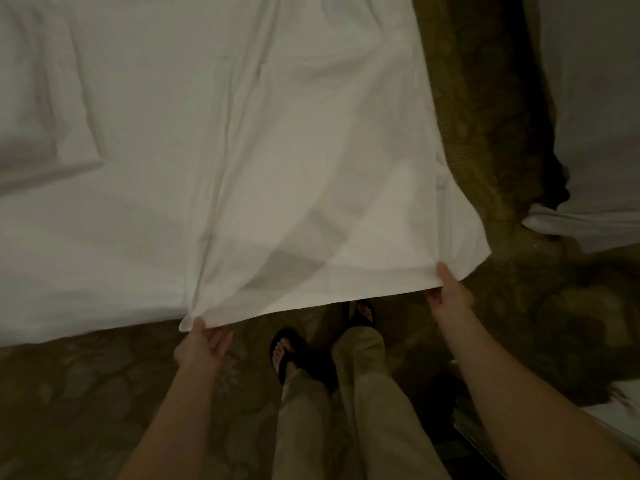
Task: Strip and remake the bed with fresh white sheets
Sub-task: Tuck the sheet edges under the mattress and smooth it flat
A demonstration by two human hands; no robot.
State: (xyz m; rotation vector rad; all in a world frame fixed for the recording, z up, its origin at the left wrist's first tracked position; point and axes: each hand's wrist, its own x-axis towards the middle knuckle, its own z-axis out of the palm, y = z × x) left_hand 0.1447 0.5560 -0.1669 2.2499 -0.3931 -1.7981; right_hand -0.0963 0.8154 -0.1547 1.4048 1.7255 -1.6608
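Observation:
A white sheet (311, 188) is lifted off the bed (86, 265) and stretches from the top of the view down to its near hem. My left hand (202, 346) pinches the hem's left corner between thumb and fingers. My right hand (448, 292) pinches the hem farther right, close to the right corner. Between the two hands the hem hangs taut above the floor. A white pillow (38, 109) lies flat on the bed at the left.
Patterned carpet (485, 140) fills the gap between this bed and a second white-covered bed (595, 98) at the right. My legs in beige trousers and black sandals (287, 355) stand below the hem. Something pale (616, 420) shows at the lower right edge.

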